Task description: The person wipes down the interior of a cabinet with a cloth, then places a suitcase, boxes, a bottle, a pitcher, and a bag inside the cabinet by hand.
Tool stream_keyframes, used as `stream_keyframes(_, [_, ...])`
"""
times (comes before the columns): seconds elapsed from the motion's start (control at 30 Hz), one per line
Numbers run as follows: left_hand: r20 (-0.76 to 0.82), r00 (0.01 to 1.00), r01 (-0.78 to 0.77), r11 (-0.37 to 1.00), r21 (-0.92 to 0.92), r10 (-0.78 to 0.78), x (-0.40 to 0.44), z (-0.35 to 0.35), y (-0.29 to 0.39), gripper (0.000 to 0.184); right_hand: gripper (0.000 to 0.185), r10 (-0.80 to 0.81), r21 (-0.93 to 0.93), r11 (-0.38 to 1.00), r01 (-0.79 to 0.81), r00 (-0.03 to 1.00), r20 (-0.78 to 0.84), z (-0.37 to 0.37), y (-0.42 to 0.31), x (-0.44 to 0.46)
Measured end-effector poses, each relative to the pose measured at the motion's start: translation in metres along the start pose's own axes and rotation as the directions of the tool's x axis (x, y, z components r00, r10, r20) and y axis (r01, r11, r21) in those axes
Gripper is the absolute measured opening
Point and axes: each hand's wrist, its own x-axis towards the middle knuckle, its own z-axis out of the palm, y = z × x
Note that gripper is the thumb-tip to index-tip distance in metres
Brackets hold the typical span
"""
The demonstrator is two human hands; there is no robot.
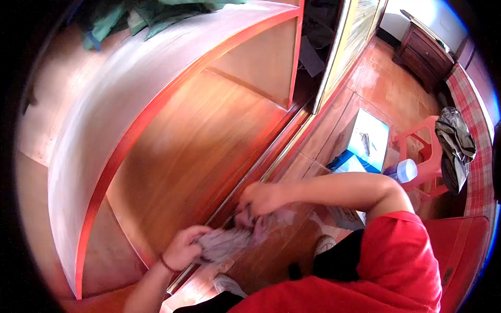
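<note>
Greyish-mauve, thin crumpled cloth (224,245) is being held bunched between both hands, near a straight, narrow track (284,143). One end is being pinched between the thumb and fingers of the left hand (182,250), its wrist being circled by a dark beaded bracelet (168,263); the other is being gripped by the curled, blurred right hand (260,198). A smooth wood-grained panel (193,130) is being bordered by a curved red-orange edge (122,151). Rumpled green fabric (156,18) is being supported above.
</note>
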Motion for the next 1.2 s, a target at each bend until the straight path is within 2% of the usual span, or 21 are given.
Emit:
stream_keyframes(0.07, [0.107, 0.987, -0.109, 0.986, -0.129, 0.123, 0.039, 0.013, 0.029, 0.048, 0.026, 0.296, 0.032, 0.954, -0.297, 0.954, 0.048, -0.071, -0.027, -0.03])
stream_keyframes(0.1, [0.122, 0.992, 0.052, 0.97, -0.238, -0.023, 0.047, 0.024, 0.064, 0.048, 0.029, 0.35, 0.015, 0.936, -0.35, 0.93, -0.116, -0.096, -0.043, -0.042])
stream_keyframes(0.13, [0.118, 0.982, -0.124, 0.972, -0.198, 0.149, 0.064, 0.031, 0.076, 0.05, 0.019, 0.337, -0.016, 0.933, -0.36, 0.887, -0.316, -0.118, -0.06, -0.052])
stream_keyframes(0.23, [0.043, 0.878, -0.419, 0.81, -0.41, 0.476, 0.118, 0.059, 0.125, 0.051, 0.026, 0.077, -0.218, 0.845, -0.488, 0.515, -0.854, -0.165, -0.083, -0.079])
stream_keyframes(0.3, [0.119, 0.804, -0.408, 0.686, -0.603, 0.583, 0.161, 0.072, 0.15, 0.049, 0.04, -0.351, -0.487, 0.628, -0.607, 0.337, -0.874, -0.194, -0.044, -0.091])
stream_keyframes(0.33, [0.217, 0.761, -0.28, 0.611, -0.74, 0.611, 0.179, 0.079, 0.165, 0.044, 0.043, -0.385, -0.482, 0.585, -0.652, 0.299, -0.873, -0.203, -0.032, -0.094])
stream_keyframes(0.37, [0.142, 0.742, -0.401, 0.604, -0.689, 0.655, 0.205, 0.081, 0.163, 0.045, 0.047, -0.422, -0.474, 0.541, -0.695, 0.263, -0.868, -0.211, -0.021, -0.096])
stream_keyframes(0.5, [-0.041, 0.823, -0.482, 0.658, -0.578, 0.567, 0.245, 0.096, 0.166, 0.041, 0.058, -0.244, -0.383, 0.562, -0.733, 0.296, -0.924, -0.195, 0.042, -0.108])
stream_keyframes(0.57, [-0.154, 0.856, -0.496, 0.697, -0.518, 0.494, 0.251, 0.094, 0.15, 0.035, 0.055, 0.082, -0.187, 0.578, -0.794, 0.284, -0.955, -0.18, 0.031, -0.111])
stream_keyframes(0.63, [-0.152, 0.894, -0.446, 0.805, -0.391, 0.421, 0.257, 0.077, 0.126, 0.032, 0.046, 0.307, -0.202, 0.533, -0.822, 0.41, -0.859, -0.164, 0.023, -0.114])
stream_keyframes(0.7, [-0.086, 0.907, -0.402, 0.79, -0.463, 0.411, 0.26, 0.059, 0.099, 0.03, 0.038, 0.255, -0.216, 0.764, -0.608, 0.593, -0.763, -0.148, 0.013, -0.108])
stream_keyframes(0.77, [-0.149, 0.918, -0.395, 0.808, -0.437, 0.368, 0.257, 0.057, 0.092, 0.03, 0.035, 0.12, -0.344, 0.742, -0.575, 0.618, -0.777, -0.139, 0.033, -0.098])
stream_keyframes(0.8, [-0.169, 0.898, -0.439, 0.791, -0.427, 0.407, 0.263, 0.054, 0.085, 0.034, 0.039, 0.107, -0.324, 0.74, -0.59, 0.578, -0.809, -0.14, 0.042, -0.092])
stream_keyframes(0.83, [-0.188, 0.877, -0.479, 0.773, -0.416, 0.443, 0.267, 0.05, 0.08, 0.039, 0.047, 0.265, -0.27, 0.638, -0.721, 0.535, -0.802, -0.141, 0.055, -0.089])
stream_keyframes(0.87, [-0.265, 0.847, -0.522, 0.816, -0.25, 0.461, 0.272, 0.057, 0.08, 0.056, 0.049, 0.237, -0.362, 0.542, -0.759, 0.551, -0.8, -0.14, 0.079, -0.085])
stream_keyframes(0.9, [-0.133, 0.782, -0.613, 0.79, 0.012, 0.609, 0.277, 0.058, 0.083, 0.07, 0.051, 0.211, -0.445, 0.434, -0.783, 0.569, -0.795, -0.133, 0.098, -0.081])
stream_keyframes(0.97, [0.005, 0.751, -0.57, 0.646, 0.507, 0.66, 0.301, 0.067, 0.066, 0.073, 0.054, 0.661, -0.362, 0.255, -0.897, 0.435, -0.612, -0.122, 0.104, -0.072])
stream_keyframes(1.03, [-0.051, 0.792, -0.491, 0.685, 0.537, 0.608, 0.31, 0.076, 0.056, 0.071, 0.055, 0.72, -0.34, 0.178, -0.923, 0.358, -0.594, -0.127, 0.107, -0.065])
stream_keyframes(1.1, [-0.079, 0.719, -0.516, 0.606, 0.605, 0.69, 0.312, 0.076, 0.045, 0.066, 0.063, 0.768, -0.346, 0.174, -0.922, 0.347, -0.538, -0.14, 0.114, -0.063])
stream_keyframes(1.13, [-0.038, 0.694, -0.544, 0.558, 0.627, 0.719, 0.313, 0.073, 0.041, 0.064, 0.063, 0.713, -0.376, 0.262, -0.889, 0.44, -0.546, -0.144, 0.113, -0.064])
stream_keyframes(1.2, [-0.023, 0.676, -0.553, 0.527, 0.645, 0.736, 0.305, 0.068, 0.036, 0.062, 0.059, 0.664, -0.34, 0.28, -0.898, 0.437, -0.607, -0.133, 0.118, -0.066])
